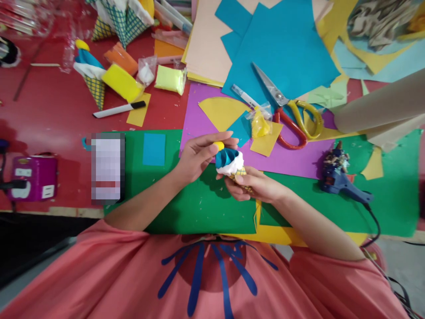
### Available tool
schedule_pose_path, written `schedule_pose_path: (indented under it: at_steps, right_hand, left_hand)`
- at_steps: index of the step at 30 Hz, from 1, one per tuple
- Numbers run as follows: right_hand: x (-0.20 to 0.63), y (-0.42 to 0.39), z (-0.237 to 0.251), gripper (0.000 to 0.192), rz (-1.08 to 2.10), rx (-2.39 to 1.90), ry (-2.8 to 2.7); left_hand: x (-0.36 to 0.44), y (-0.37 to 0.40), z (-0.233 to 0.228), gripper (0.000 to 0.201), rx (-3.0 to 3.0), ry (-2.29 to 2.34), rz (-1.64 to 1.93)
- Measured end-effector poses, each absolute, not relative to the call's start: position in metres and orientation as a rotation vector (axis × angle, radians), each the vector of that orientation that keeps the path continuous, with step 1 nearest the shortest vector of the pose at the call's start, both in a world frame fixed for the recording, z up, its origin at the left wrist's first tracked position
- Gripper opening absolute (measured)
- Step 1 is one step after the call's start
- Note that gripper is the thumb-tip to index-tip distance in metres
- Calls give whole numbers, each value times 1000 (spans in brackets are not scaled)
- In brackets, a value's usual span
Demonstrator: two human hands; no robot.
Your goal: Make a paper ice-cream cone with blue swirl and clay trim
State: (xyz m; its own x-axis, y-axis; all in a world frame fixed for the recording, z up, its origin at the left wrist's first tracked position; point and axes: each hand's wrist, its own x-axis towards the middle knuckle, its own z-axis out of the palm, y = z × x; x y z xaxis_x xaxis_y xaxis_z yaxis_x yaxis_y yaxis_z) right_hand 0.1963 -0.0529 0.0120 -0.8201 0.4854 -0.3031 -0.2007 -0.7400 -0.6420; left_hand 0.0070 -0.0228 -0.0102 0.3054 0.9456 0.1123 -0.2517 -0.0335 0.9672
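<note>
Nearest, a pink shirt (212,274) with blue lines fills the bottom of the view, and both bare forearms run up from it over a green sheet (199,204) on the red table (49,115). Just above that sheet the right hand (255,186) is cupped around the lower end of a small paper cone (232,164), so most of the checked cone is hidden inside the palm and only a sliver of its pattern shows. The cone's long axis lies tilted: its tip seems to point down and right into the hand, while its wide end, with white and blue clay folds, faces up and left. The left hand (202,153) closes thumb and fingers on a yellow ball (219,145) sitting at that wide end; the fingers cover part of the ball.

Right of the hands a blue glue gun (338,179) rests on the green sheet, its cable running off the table edge. To the left, a blurred-out rectangle cannot be made out. Farther off lie red and yellow scissors (292,115) on blue paper (285,48), a bagged yellow lump (260,124), a marker (119,109), and a finished cone (91,73) farther back on the left.
</note>
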Motion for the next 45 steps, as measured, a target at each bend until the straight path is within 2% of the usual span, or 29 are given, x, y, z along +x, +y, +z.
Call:
schedule_pose_path:
  at_steps: [8, 12, 19, 22, 24, 26, 34, 40, 45]
  right_hand:
    - [195, -57, 3, 26, 2360, -736, -1069]
    - [193, -57, 4, 36, 2449, -663, -878]
    - [191, -55, 5, 44, 2611, -519, -722]
    - [189, -54, 4, 46, 2557, -566, -673]
    - [188, -54, 4, 44, 2468, -623, -650]
    - [188, -52, 4, 39, 2370, -661, -618]
    - [188, -39, 2, 27, 2173, -722, -700]
    - [186, -42, -2, 32, 2191, -888, -811]
    - [186, -49, -2, 27, 2180, -922, -920]
  left_hand:
    - [10, -23, -8, 28, 1162, 773, 1155]
    - [7, -20, -9, 41, 1134, 758, 1120]
    - [10, -23, -5, 28, 916, 771, 1128]
    - [12, -24, 3, 37, 800, 716, 1088]
    - [13, -22, 6, 50, 726, 687, 1018]
    - [14, -20, 6, 54, 671, 694, 962]
    - [26, -22, 6, 49, 728, 757, 720]
    - [22, -23, 12, 50, 817, 865, 783]
    - [13, -29, 19, 45, 795, 874, 834]
